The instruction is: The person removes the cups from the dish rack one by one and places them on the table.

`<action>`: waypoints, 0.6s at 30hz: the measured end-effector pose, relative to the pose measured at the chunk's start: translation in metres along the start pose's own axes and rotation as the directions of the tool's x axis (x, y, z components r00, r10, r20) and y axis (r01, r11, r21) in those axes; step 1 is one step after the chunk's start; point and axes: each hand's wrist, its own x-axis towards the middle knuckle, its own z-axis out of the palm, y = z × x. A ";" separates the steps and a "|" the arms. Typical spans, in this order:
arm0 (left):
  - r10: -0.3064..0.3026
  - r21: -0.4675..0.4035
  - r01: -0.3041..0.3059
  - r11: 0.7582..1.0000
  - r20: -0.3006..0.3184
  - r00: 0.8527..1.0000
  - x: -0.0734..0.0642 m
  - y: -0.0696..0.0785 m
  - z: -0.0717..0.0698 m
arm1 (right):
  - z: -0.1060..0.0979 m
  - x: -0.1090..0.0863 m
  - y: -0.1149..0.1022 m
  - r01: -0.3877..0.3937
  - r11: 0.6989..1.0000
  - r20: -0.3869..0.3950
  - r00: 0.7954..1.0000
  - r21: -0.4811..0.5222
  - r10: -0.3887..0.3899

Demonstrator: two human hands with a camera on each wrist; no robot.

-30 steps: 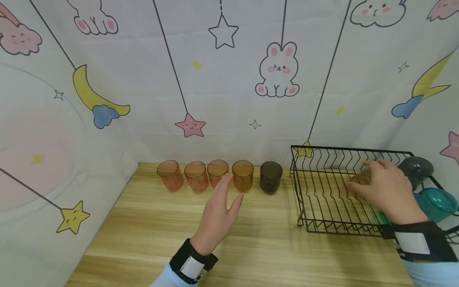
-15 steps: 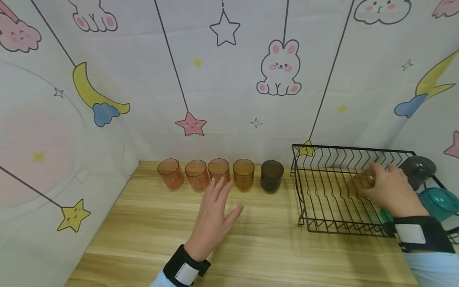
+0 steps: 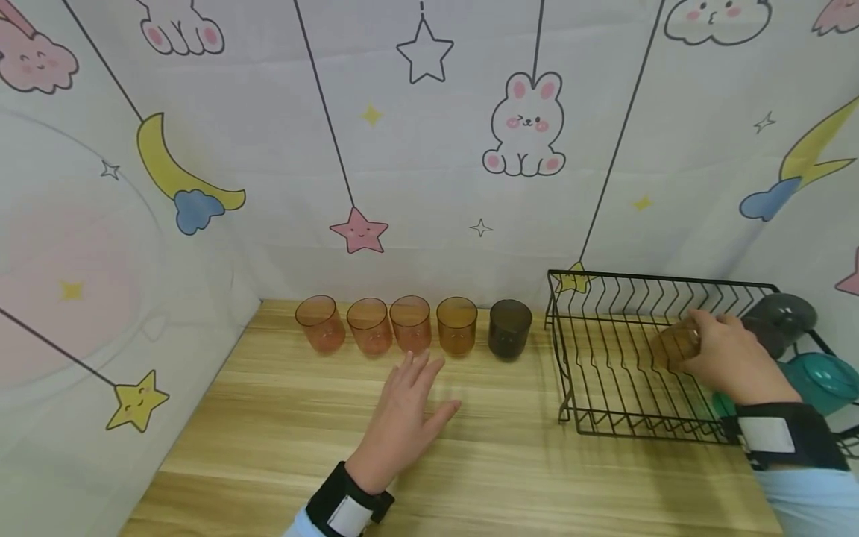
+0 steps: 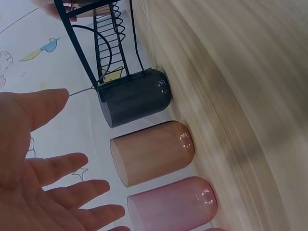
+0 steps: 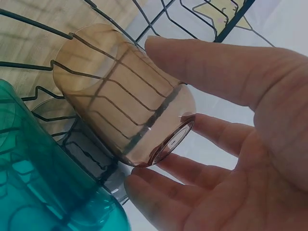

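Note:
My right hand (image 3: 734,358) is at an amber glass tumbler (image 5: 120,96) lying tilted in a black wire dish rack (image 3: 617,373). In the right wrist view its thumb lies along the tumbler's side, and the straight, spread fingers stand at the rim of its base, with the palm well back. Over the table my left hand (image 3: 399,425) is spread, thumb out, touching nothing. Just beyond it stands a row of tumblers: three pinkish ones, the nearest to the fingertips being a pink tumbler (image 3: 411,324), then an amber tumbler (image 3: 457,327) and a dark grey tumbler (image 3: 509,330).
Behind my right hand a grey glass vessel (image 3: 785,317) and a teal glass vessel (image 3: 820,382) sit in the rack's right end. A patterned white cloth backdrop (image 3: 436,186) rises behind the wooden table (image 3: 268,462).
My left hand has drawn back from the row toward me, its fingers spreading. My right hand has slid rightward, uncovering more of the amber tumbler, which stays in the rack.

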 end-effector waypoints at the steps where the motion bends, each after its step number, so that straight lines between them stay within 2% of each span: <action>1: -0.002 0.001 0.002 1.000 0.008 1.000 0.000 0.000 0.000 | 0.000 0.001 0.000 0.004 1.000 0.004 1.000 0.000 -0.004; 9: -0.029 -0.005 0.030 1.000 0.084 0.996 -0.003 0.001 0.001 | 0.000 0.005 0.000 0.031 1.000 0.013 0.999 0.000 -0.031; 18: -0.032 -0.016 0.034 0.999 0.108 0.994 -0.003 0.001 0.000 | -0.004 0.011 0.000 0.059 0.998 0.026 0.998 0.032 -0.059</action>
